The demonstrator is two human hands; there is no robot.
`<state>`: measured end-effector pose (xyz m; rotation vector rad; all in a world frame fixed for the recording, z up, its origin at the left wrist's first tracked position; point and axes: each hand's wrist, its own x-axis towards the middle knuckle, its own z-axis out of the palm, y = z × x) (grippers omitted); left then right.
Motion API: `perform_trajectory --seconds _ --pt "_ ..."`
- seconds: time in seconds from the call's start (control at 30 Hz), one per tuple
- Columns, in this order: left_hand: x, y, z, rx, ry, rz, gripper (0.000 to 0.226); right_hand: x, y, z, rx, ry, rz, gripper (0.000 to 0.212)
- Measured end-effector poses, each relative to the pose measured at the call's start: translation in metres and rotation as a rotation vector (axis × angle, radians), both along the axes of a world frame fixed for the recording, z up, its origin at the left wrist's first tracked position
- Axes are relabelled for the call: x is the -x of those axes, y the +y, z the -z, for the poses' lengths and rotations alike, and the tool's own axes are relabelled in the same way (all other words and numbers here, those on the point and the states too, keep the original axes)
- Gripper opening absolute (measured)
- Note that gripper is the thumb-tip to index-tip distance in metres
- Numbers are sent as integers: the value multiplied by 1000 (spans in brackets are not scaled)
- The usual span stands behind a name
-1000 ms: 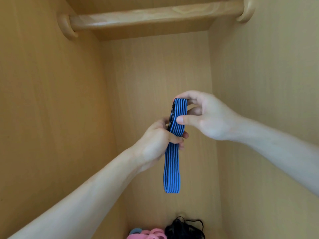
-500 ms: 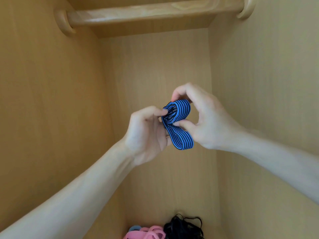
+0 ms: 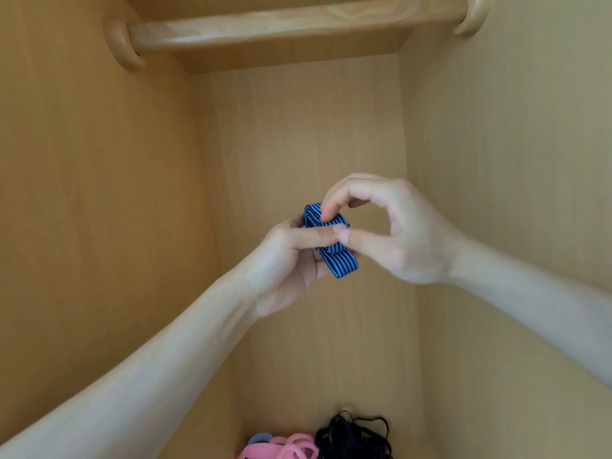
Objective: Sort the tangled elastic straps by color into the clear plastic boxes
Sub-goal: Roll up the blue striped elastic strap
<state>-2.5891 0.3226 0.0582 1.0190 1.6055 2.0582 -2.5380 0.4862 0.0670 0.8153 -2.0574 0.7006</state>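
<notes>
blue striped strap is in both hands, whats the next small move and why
Probably tuck the loose end in and pinch the fold flat with the right hand, so the left hand can let go. The blue striped strap is folded small between both hands' fingertips, and the pink straps and black straps lie below.

- The left hand is raised at the middle of the view, with its bare forearm reaching up from the lower left corner.
- Its fingers curl round a folded blue striped strap, the topmost one laid across it.
- The right hand meets it from the right, its bare forearm entering at the right edge.
- Its thumb and forefinger arch into a ring and pinch the same strap, and the thumb tip touches a left fingertip.
</notes>
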Motion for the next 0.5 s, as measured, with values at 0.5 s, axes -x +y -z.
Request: perform_trajectory --seconds 0.5 --pt "20 5 17 116 76 -29 49 26 17 -8 204 -310 235 31"
